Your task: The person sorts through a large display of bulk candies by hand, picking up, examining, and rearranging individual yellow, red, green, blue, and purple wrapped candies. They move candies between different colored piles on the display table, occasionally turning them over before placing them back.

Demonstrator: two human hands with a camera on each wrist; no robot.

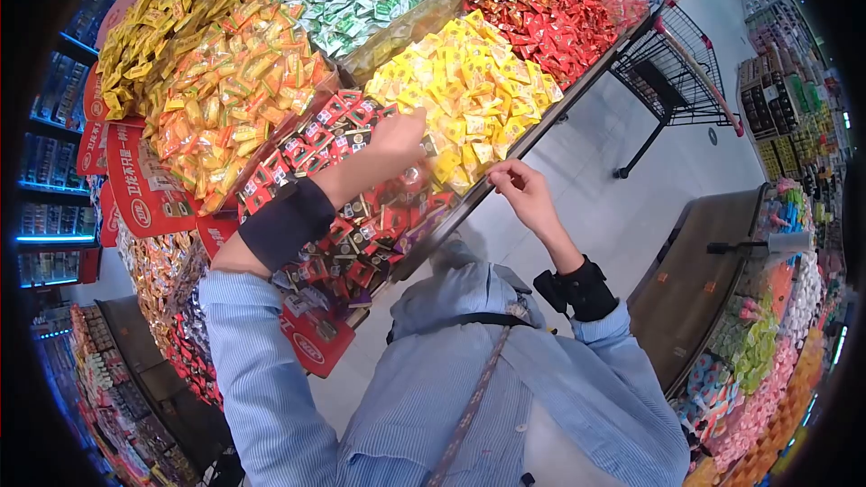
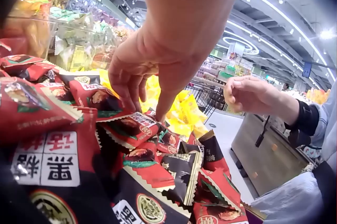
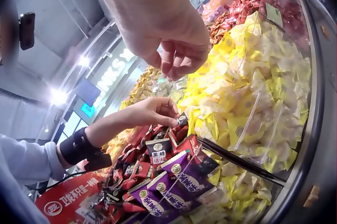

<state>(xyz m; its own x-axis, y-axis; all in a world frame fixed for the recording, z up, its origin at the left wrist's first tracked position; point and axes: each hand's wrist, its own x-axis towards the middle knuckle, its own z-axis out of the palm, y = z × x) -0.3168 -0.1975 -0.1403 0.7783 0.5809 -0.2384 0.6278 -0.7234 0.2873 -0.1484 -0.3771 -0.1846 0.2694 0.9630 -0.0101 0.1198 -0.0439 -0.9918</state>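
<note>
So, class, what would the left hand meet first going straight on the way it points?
Probably the red-wrapped black-sugar plum candy right below the left hand; depth is unclear, so they may already touch.

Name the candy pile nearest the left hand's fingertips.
The red-and-black candies: the left hand has its fingertips right at them, while the yellow candies lie just beyond.

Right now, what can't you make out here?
- Fingertips of left hand, part of red-and-black wrapped candy pile, head view: hidden by that hand.
- Printing on yellow plastic candy wrappers, head view: too small.
- Light-blue striped left sleeve, right wrist view: cut off by left edge.
</note>
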